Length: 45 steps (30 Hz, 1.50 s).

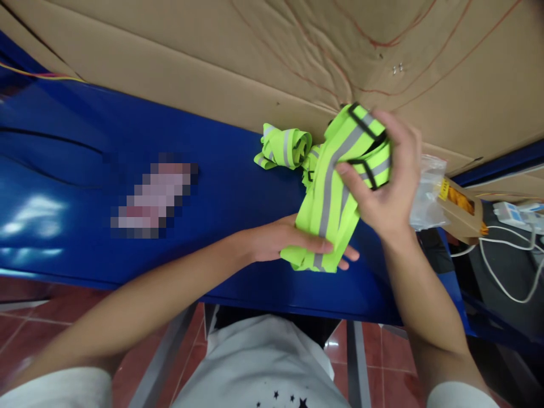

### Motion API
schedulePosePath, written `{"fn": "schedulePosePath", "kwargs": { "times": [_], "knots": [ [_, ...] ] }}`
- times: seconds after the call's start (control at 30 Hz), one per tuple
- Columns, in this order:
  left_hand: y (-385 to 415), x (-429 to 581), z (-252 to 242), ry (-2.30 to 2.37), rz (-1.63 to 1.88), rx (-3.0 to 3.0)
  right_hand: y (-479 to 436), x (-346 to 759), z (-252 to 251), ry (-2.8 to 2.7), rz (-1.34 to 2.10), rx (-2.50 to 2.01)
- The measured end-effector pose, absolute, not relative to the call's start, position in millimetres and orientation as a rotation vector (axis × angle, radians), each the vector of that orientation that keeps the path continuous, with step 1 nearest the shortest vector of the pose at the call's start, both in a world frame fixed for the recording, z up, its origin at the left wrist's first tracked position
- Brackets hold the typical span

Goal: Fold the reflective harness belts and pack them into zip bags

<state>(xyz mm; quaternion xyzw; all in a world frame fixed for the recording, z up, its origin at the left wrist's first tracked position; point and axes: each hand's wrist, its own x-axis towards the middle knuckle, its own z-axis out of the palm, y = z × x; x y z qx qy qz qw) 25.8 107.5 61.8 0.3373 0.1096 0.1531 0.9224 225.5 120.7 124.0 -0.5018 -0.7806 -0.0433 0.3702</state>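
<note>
A folded neon-yellow reflective strap (329, 187) with a grey stripe and black buckles is held up above the blue table. My left hand (293, 241) grips its lower end, thumb in front and fingers behind. My right hand (393, 181) is closed round the upper end beside the buckles, with the thumb pressed on the front. Behind the strap, on the table, lies a rolled neon-yellow reflective strap (285, 147). More of the same yellow webbing shows next to that roll, partly hidden by the strap in my hands.
The blue table (221, 198) runs against a cardboard wall (191, 62) with thin red wires. A blurred-out object (153, 198) lies at left near black cables. A clear plastic bag (429, 192), a cardboard box (463, 209) and white cables (505, 283) are at right.
</note>
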Motion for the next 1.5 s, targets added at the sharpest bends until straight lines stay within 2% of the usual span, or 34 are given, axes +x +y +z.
{"fn": "schedulePosePath", "kwargs": {
  "times": [0.2, 0.43, 0.57, 0.77, 0.97, 1.17, 1.3, 1.5],
  "knots": [
    [111, 23, 66, 0.292, 0.371, 0.754, 117, 239, 145, -1.903, -0.196, -1.226],
    [128, 14, 66, 0.425, 0.489, 1.303, 105, 238, 133, -1.842, 0.240, -1.303],
    [139, 2, 94, 0.414, 0.748, 1.366, 89, 237, 129, -1.900, 0.141, -1.247],
    [132, 10, 117, 0.409, 0.810, 1.283, 66, 234, 146, -2.028, -0.028, -1.146],
    [111, 33, 106, 0.306, 0.592, 1.396, 60, 226, 149, -2.162, -0.022, -1.102],
    [102, 45, 77, 0.294, 0.657, 1.307, 73, 224, 126, -2.078, 0.043, -0.957],
    [106, 38, 66, 0.340, 0.365, 1.188, 75, 227, 113, -1.974, 0.265, -1.087],
    [117, 31, 51, 0.427, 0.281, 1.245, 75, 230, 89, -1.659, 0.898, -1.291]
  ]
}}
